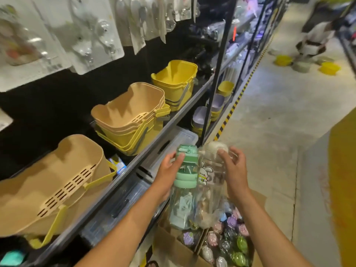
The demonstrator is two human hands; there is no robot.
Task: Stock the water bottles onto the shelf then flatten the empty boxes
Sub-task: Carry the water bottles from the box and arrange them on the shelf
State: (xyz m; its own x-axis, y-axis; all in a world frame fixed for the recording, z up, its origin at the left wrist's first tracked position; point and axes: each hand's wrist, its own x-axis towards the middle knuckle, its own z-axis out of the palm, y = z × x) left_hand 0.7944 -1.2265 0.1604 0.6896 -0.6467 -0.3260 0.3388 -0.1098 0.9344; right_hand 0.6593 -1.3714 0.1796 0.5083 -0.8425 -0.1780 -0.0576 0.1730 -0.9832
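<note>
Shop aisle, pale concrete floor (269, 112) to the right of both hands.

- Shelf unit (174, 118), dark metal, left of and beyond the left hand; blister-packed goods (92, 35) hang above it.
- Beige handled basket (48, 180), far left of the left hand; nested beige-and-yellow baskets (131, 116) and a yellow basket (173, 79) further along.
- Cardboard box (169, 241), open, directly below the hands, holding wrapped bottles (231, 243) with purple, pink and green lids.
- Green-lidded water bottle (185, 189), upright above the box; left hand (167, 170) grips its neck, thumb across the lid.
- White-lidded clear bottle (210, 182), bunny print, in clear film, touching the green one; right hand (235, 170) curls round its top.
</note>
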